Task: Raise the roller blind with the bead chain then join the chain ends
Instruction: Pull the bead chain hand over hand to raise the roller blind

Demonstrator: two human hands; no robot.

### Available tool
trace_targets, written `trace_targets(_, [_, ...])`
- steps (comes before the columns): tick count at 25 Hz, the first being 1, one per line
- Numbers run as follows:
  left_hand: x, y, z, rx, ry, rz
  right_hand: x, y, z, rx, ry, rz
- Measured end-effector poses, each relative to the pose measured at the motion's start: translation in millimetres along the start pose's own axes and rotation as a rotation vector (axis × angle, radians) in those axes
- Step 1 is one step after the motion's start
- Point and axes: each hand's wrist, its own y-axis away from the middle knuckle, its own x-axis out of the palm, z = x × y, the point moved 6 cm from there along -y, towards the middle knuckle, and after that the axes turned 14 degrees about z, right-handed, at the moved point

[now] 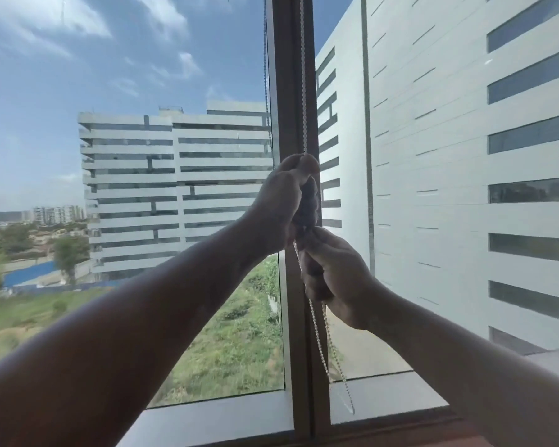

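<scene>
From the head view, 2 bare forearms reach in from the bottom corners toward the middle of the window. The left hand (281,201) is the higher one, closed in a fist around the bead chain (304,75), thumb on top where the chain enters the grip. The right hand (333,269) sits just below it, nearly touching, also clenched around the chain. The white chain runs straight down in front of the dark window mullion (292,91), passes through both hands, then hangs out under the right hand as 2 strands ending near the window sill (239,417). The lower ends look loose; I cannot tell whether they are joined. Through the glass stand pale striped office buildings (175,188), grass and a blue sky with clouds.
</scene>
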Motion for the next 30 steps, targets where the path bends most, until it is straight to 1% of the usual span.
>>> trace_targets(4, [5.8, 12.0, 4.6, -0.010, 0.022, 0.030, 6.3, 9.4, -6.7, 0.011, -0.020, -0.002])
trace_targets(9, [9.3, 22.9, 3.3, -0.007, 0.027, 0.006, 12.5, 15.5, -10.2, -0.017, -0.016, -0.026])
trace_targets(13, [12.1, 27.5, 3.3, 0.010, 0.050, 0.025, 16.8, 20.4, -12.3, -0.026, -0.039, -0.022])
trace_targets(19, [4.7, 36.1, 13.7, 0.004, 0.081, 0.058, 20.8, 22.9, -23.7, 0.008, -0.038, -0.030])
trace_targets(24, [-4.9, 47.4, 29.4, 0.002, 0.055, 0.016, 23.2, 24.7, -37.2, 0.013, 0.038, -0.091])
trace_targets(30, [-15.4, 72.4, 60.4, -0.012, 0.051, -0.014, 31.4, 37.0, -65.0, 0.061, 0.038, -0.115])
